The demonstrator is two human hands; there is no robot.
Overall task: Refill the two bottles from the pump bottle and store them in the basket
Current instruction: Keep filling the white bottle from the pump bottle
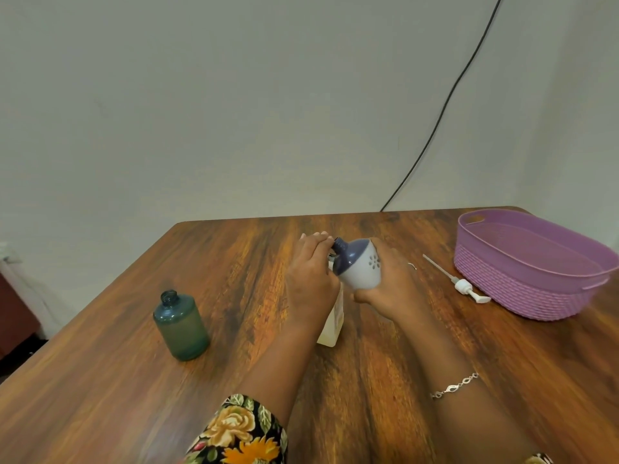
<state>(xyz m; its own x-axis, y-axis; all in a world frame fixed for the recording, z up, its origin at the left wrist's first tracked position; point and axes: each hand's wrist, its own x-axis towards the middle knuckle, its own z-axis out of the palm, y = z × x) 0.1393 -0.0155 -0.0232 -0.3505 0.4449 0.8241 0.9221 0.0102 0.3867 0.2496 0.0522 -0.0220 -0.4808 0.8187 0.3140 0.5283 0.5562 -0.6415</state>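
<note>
My right hand (pixel 388 289) grips a white bottle with a dark blue top (pixel 360 266) above the table and tilts its neck to the left. The fingers of my left hand (pixel 311 272) curl around the tip of that neck. Behind my left hand stands the pump bottle (pixel 333 326) with cream liquid, its top hidden. Its white pump head with a long tube (pixel 464 286) lies on the table beside the purple basket (pixel 522 289). A teal bottle (pixel 181 326) stands uncapped at the left, apart from both hands.
The wooden table (pixel 385 380) ends at a pale wall at the back. A black cable (pixel 445 105) runs down the wall behind the table. The basket sits at the table's right edge with nothing visible in it.
</note>
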